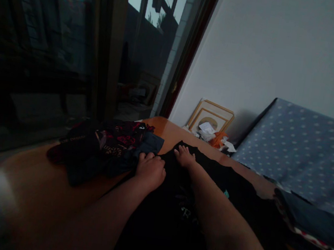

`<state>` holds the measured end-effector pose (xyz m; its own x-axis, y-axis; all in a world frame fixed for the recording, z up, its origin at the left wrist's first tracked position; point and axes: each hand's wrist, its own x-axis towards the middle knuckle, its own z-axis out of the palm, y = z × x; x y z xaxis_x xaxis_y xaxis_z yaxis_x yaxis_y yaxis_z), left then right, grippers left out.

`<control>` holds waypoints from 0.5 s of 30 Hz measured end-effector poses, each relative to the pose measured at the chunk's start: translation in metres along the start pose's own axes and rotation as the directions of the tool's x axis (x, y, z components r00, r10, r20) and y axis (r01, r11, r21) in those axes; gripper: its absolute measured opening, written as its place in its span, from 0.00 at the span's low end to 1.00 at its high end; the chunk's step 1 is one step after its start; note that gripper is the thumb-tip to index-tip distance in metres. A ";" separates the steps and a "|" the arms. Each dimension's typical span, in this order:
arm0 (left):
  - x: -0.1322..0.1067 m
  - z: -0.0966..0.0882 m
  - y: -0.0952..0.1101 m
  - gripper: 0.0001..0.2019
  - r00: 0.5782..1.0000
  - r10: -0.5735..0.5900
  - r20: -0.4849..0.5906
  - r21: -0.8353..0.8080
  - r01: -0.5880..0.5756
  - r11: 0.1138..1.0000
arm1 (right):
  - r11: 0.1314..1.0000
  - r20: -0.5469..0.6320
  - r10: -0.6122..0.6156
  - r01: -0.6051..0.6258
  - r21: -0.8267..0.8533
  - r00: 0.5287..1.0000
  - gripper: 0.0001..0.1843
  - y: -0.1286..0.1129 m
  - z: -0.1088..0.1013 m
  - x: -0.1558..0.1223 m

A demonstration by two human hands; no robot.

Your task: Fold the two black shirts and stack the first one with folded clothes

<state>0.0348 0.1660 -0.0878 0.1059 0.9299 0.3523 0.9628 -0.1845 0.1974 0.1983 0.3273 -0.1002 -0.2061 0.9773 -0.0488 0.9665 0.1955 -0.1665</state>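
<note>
A black garment [174, 208] lies spread on a wooden table [39, 182] in front of me, under both my forearms. My left hand [149, 171] is curled closed on the garment's left edge, knuckles up. My right hand [185, 156] rests flat near the garment's far edge with its fingers stretched out and slightly spread. Just left of my left hand sits a pile of dark clothes [105, 149] with red patterns.
A large dark window [57, 45] runs along the left. Picture frames [211, 116] lean on the white wall with papers and an orange item beside them. A blue polka-dot mattress [302, 151] lies at right, with dark clothes [311, 222] on its near edge.
</note>
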 end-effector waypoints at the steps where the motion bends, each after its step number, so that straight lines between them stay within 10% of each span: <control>1: 0.000 0.000 0.000 0.13 1.000 -0.004 -0.005 0.002 0.004 1.000 | 1.000 -0.014 0.014 -0.014 0.001 1.000 0.37 0.001 -0.002 -0.003; 15: -0.006 -0.003 0.001 0.15 0.998 -0.064 0.013 -0.005 0.064 0.998 | 0.994 -0.048 0.109 -0.109 0.003 0.993 0.39 -0.002 0.006 -0.034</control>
<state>0.0340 0.1595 -0.0865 0.0477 0.9438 0.3270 0.9664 -0.1264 0.2237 0.2024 0.2929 -0.1044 -0.0921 0.9956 -0.0190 0.9826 0.0878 -0.1635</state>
